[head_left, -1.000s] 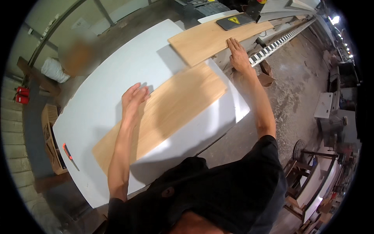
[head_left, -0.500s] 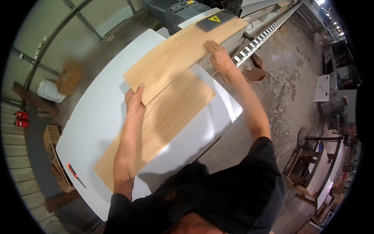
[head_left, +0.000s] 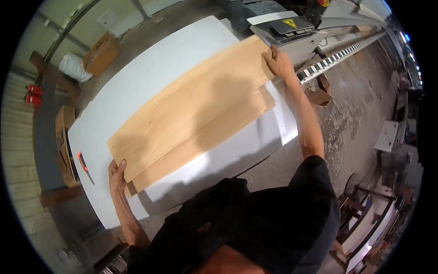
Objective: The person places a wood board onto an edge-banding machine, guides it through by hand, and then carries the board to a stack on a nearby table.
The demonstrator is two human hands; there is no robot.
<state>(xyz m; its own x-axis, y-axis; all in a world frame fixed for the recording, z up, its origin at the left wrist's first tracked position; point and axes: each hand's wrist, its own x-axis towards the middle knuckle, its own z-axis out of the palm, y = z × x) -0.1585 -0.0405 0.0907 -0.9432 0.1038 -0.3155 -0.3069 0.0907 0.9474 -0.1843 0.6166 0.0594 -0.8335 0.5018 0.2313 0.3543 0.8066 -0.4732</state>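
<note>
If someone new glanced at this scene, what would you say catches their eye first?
Two pale wooden boards, the upper board lying over the lower board, stretch diagonally across a white table. The left hand grips the near end of the upper one, the right hand its far end, beside a grey machine.

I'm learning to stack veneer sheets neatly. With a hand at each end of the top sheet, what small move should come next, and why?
Probably slide the top sheet a little toward the body. The left hand grips its near corner and the right hand its far end, yet the lower sheet sticks out along the near edge on the white table, so the edges are not flush.
</note>
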